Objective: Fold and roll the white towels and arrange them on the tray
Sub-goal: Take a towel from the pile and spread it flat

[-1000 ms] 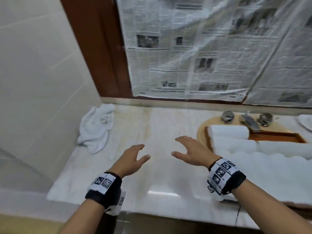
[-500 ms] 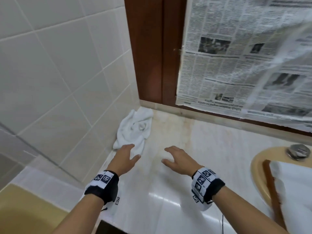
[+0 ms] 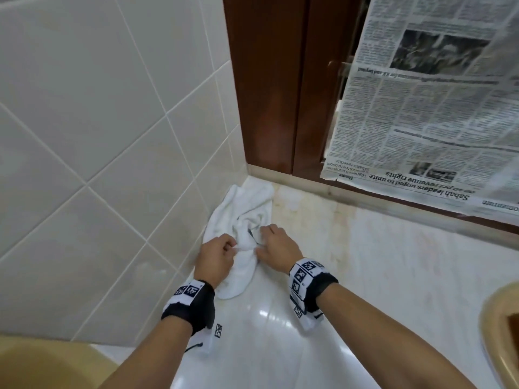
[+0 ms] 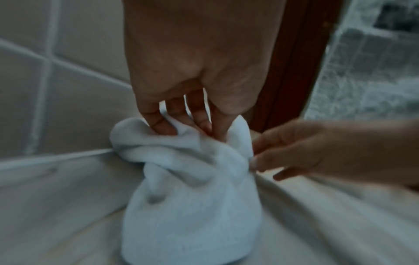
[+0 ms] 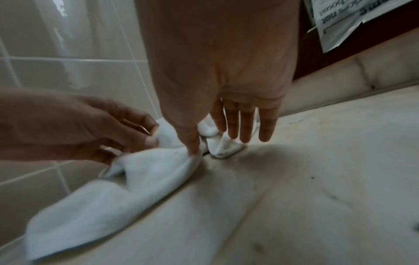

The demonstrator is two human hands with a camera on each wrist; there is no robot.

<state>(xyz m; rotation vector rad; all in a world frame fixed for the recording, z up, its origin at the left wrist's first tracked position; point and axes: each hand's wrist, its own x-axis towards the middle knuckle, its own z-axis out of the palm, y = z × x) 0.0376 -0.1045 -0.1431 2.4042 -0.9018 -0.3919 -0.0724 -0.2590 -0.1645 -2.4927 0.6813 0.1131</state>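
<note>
White towel (image 3: 247,234): crumpled heap in the counter corner, against the tiled wall (image 3: 98,136) and just below the wooden frame (image 3: 269,94). Unfolded, bunched, near end trailing toward the person.

Left hand (image 3: 216,255): fingers curled into the heap's left side, gripping a fold; the left wrist view shows fingertips (image 4: 163,128) dug into the cloth. Right hand (image 3: 276,248): thumb and forefinger pinch a ridge on the towel's right side, the other 3 fingers held straight and free in the right wrist view.

Change: 1 second ago both hands hovered open over bare marble counter (image 3: 365,276), well short of the towel; half a second ago the left hand was just reaching the heap's near end. Now both have closed on it. Reach done, pickup begun.

Judgement: this towel has yet to be folded. Likely next is lifting it out of the corner and spreading it flat on the counter before folding.

Outward: newspaper (image 3: 421,108) covers the surface behind. Tray not clearly visible; only the yellow basin rim (image 3: 494,318) shows at the right edge.
</note>
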